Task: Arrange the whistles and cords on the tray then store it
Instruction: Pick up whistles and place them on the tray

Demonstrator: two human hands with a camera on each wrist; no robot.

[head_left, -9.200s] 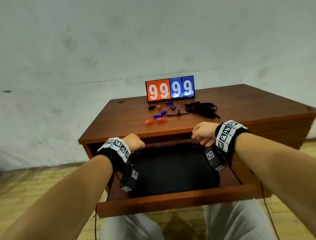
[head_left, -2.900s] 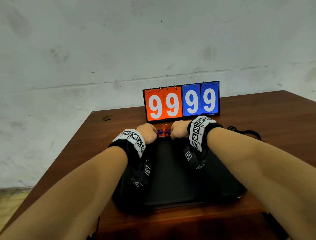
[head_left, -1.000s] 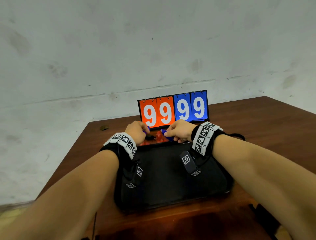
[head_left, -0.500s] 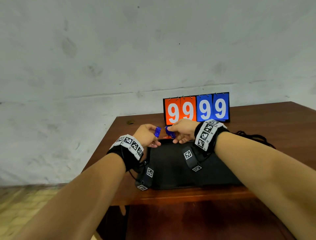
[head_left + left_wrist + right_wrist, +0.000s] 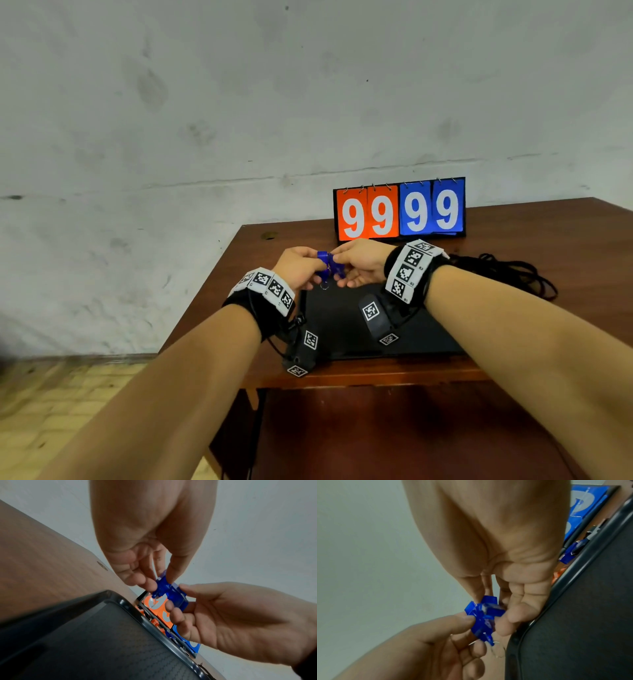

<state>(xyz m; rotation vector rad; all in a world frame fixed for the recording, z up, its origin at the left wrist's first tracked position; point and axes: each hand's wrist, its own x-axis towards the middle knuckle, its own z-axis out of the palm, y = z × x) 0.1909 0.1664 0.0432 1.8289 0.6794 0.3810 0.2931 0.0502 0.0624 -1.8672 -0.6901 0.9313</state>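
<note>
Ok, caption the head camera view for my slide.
Both hands, left hand and right hand, pinch blue whistles above the black tray.

blue whistles [image 5: 327,265] mostly buried under fingertips so can't tell how many, black tray [image 5: 346,329] half covered by the wrists, cords [image 5: 507,274] partly behind the right forearm, loose whistles [image 5: 571,551] behind the tray rim blurry

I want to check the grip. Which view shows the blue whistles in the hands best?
The right wrist view: the blue whistles fill its centre, pinched between left hand and right hand. The left wrist view shows them partly covered by fingers. The head view shows them small.
</note>
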